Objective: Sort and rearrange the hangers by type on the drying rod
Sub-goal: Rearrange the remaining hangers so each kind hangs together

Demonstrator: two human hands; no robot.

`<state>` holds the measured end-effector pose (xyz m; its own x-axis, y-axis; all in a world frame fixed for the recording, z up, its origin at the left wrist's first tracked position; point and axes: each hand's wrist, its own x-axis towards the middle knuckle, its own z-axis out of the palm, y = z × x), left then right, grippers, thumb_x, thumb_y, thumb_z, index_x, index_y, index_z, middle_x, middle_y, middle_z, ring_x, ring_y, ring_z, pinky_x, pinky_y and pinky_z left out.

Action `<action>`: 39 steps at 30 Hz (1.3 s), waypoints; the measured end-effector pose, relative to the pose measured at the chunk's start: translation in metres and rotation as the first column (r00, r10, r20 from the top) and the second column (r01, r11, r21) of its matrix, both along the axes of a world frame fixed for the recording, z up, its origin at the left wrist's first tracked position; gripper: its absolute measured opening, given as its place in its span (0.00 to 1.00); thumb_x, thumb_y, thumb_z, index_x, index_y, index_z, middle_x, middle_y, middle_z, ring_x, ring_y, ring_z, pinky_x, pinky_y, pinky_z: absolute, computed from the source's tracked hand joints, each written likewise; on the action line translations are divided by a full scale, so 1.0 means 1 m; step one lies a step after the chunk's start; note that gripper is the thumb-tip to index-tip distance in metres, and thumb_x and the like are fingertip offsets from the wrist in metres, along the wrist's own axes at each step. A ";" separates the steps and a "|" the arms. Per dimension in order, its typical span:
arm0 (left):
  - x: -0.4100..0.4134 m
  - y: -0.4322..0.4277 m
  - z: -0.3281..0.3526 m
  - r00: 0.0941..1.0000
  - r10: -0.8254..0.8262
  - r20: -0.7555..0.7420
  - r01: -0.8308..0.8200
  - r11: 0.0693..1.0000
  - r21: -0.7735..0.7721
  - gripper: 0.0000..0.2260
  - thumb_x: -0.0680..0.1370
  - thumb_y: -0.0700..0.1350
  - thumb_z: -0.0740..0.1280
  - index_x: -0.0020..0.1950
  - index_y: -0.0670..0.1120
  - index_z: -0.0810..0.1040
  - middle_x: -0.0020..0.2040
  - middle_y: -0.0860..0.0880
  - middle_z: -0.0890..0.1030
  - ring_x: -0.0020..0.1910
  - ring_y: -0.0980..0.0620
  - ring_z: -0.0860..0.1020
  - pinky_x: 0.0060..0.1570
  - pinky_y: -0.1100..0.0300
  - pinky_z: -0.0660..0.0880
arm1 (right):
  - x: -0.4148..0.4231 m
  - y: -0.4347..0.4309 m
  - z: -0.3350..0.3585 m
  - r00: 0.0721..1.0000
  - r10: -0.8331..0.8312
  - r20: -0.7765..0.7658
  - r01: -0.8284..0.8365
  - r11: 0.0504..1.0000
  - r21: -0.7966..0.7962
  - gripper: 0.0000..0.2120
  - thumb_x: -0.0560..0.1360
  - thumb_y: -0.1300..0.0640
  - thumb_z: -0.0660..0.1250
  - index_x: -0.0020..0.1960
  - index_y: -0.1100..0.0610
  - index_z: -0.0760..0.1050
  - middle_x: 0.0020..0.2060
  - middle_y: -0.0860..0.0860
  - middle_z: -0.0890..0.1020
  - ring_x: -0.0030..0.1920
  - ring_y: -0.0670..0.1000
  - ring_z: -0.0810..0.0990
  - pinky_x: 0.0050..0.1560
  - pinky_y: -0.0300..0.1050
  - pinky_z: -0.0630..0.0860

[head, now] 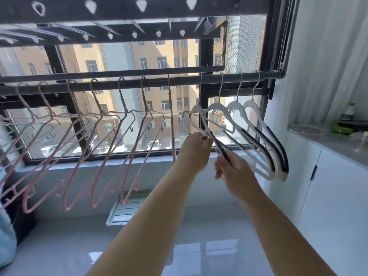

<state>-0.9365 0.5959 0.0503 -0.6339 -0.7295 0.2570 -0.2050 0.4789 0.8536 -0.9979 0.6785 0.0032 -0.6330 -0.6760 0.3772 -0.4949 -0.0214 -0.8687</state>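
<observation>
A dark drying rod runs across the window. Several thin pink wire hangers hang along its left and middle part. Several white plastic hangers with black grip pads hang together at its right end. The leftmost white hanger hooks on the rod near the middle. My left hand pinches its lower arm. My right hand grips its black padded end, just below and to the right of the left hand.
A second perforated rack spans overhead. A white cabinet with a grey counter stands at the right, holding a bottle and small items. A curtain hangs beside the window. Below lie a glossy tiled floor and a floor vent.
</observation>
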 end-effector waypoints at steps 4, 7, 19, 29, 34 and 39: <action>-0.004 -0.004 -0.001 0.991 0.013 -0.135 0.003 0.993 0.115 0.03 0.77 0.40 0.64 0.44 0.44 0.77 0.41 0.43 0.81 0.43 0.43 0.82 0.52 0.46 0.78 | 0.009 -0.011 -0.002 0.997 0.032 -0.065 -0.033 0.999 -0.024 0.11 0.79 0.60 0.54 0.41 0.52 0.70 0.28 0.47 0.71 0.27 0.43 0.68 0.32 0.36 0.65; -0.001 -0.010 -0.001 0.982 0.023 -0.189 0.007 0.988 0.153 0.05 0.76 0.38 0.65 0.41 0.45 0.77 0.39 0.44 0.81 0.39 0.47 0.81 0.53 0.47 0.78 | 0.011 -0.017 -0.003 0.997 0.065 -0.049 -0.067 0.997 -0.046 0.12 0.80 0.60 0.53 0.58 0.55 0.71 0.30 0.45 0.71 0.31 0.46 0.70 0.37 0.41 0.66; -0.006 -0.014 -0.005 0.998 0.032 -0.047 -0.028 0.996 0.084 0.14 0.77 0.41 0.63 0.62 0.41 0.73 0.54 0.43 0.81 0.52 0.46 0.80 0.59 0.49 0.75 | -0.001 -0.006 -0.003 0.973 0.048 -0.225 -0.010 0.985 0.171 0.21 0.78 0.53 0.58 0.70 0.54 0.62 0.58 0.52 0.72 0.60 0.51 0.70 0.58 0.38 0.67; -0.063 0.039 0.032 0.994 -0.041 -0.100 0.013 0.964 -0.267 0.24 0.79 0.46 0.59 0.73 0.41 0.56 0.72 0.42 0.63 0.71 0.46 0.62 0.69 0.55 0.58 | -0.044 0.085 0.016 0.878 -0.414 -0.240 0.360 0.902 -0.238 0.15 0.69 0.52 0.58 0.55 0.46 0.74 0.52 0.43 0.72 0.55 0.43 0.71 0.57 0.33 0.64; -0.104 0.034 0.019 0.999 -0.037 -0.033 0.044 0.974 0.221 0.26 0.79 0.43 0.58 0.73 0.41 0.49 0.70 0.36 0.62 0.63 0.41 0.70 0.53 0.57 0.69 | -0.043 0.103 -0.010 0.919 -0.330 -0.217 0.300 0.940 -0.161 0.11 0.69 0.51 0.58 0.48 0.36 0.69 0.49 0.33 0.71 0.53 0.39 0.72 0.58 0.37 0.65; -0.113 0.017 -0.004 0.995 0.071 -0.068 -0.052 0.968 0.247 0.19 0.75 0.31 0.53 0.66 0.39 0.64 0.59 0.39 0.74 0.51 0.43 0.75 0.46 0.53 0.76 | -0.048 0.109 -0.022 0.920 -0.329 -0.213 0.312 0.943 -0.113 0.10 0.68 0.44 0.57 0.48 0.38 0.72 0.49 0.32 0.73 0.53 0.33 0.71 0.55 0.31 0.66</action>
